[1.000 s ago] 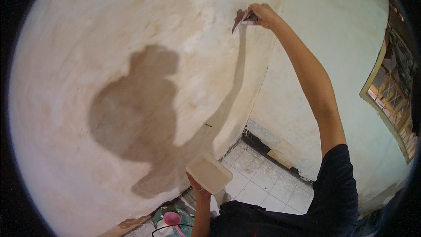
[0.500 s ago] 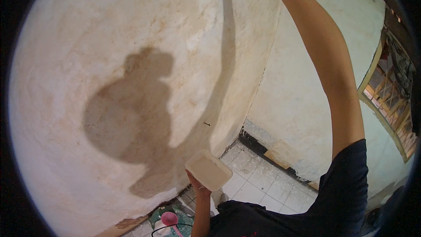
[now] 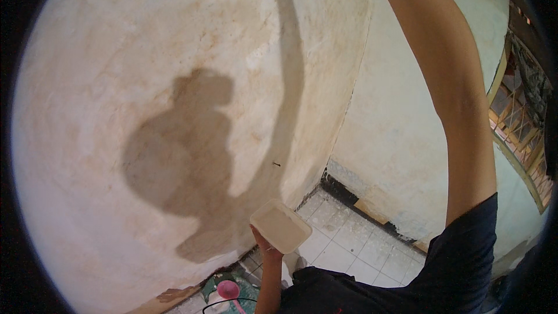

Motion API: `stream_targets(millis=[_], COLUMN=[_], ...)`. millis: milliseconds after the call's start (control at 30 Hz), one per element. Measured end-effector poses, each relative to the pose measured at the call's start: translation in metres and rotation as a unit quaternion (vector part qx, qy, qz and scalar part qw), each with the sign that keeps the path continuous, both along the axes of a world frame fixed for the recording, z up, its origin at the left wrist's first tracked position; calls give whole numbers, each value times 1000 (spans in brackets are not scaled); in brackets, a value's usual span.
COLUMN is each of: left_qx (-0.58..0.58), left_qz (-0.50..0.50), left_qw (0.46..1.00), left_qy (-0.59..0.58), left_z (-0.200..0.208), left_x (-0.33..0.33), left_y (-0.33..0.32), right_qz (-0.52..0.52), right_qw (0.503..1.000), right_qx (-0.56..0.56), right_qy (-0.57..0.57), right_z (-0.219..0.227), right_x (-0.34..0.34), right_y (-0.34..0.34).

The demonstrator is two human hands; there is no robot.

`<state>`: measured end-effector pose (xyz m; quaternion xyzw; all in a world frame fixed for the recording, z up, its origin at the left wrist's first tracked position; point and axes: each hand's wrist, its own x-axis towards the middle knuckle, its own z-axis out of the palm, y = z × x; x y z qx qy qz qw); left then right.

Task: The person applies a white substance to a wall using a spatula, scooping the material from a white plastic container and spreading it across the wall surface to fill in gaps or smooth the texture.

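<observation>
My left hand (image 3: 266, 245) is closed round the near left side of a shallow rectangular cream-coloured tub (image 3: 305, 234), low in front of the wall. A smooth cream layer (image 3: 278, 225) shows inside it; whether it is liquid or paste I cannot tell. My right arm (image 3: 450, 64) is stretched up past the top of the head view, so the right hand and anything in it are out of sight. The wall (image 3: 244, 122) before me is patchy cream and tan, and shadows of my head and raised arm fall across it.
A small dark nail or hook (image 3: 276, 164) sticks from the wall. Below, a pink dipper (image 3: 228, 289) rests over a green container (image 3: 247, 282) with a black handle. White floor tiles (image 3: 334, 256) meet a second wall (image 3: 401, 139) at the corner; a barred window (image 3: 520, 134) is far right.
My right hand, at the top edge half a second ago with something pale in it, has gone out of view upward. The tub appears slightly farther right in the picture.
</observation>
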<state>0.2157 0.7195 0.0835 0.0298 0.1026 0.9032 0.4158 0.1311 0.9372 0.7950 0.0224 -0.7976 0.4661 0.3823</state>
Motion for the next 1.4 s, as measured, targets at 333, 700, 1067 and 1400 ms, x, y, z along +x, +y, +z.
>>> stream_targets(millis=[333,700,1067,1400], left_qx=[-20,-23,-25,-28], left_qz=[44,26,51,49], left_qw=[999,999,998,998], left_qy=[4,-41,-40,-32], left_z=[-13,-23,-32,-29], left_x=[9,20,32,34], left_y=[-21,-32,-40,-45], right_qz=[194,-68,-145,-137], right_qw=[905,967,986,990], right_qx=[-364,-246,-74,-18], right_qy=[104,4,-44,19], right_z=[-176,-318,-231,-75], right_x=[107,88,10,-10], right_y=[71,162,151,17])
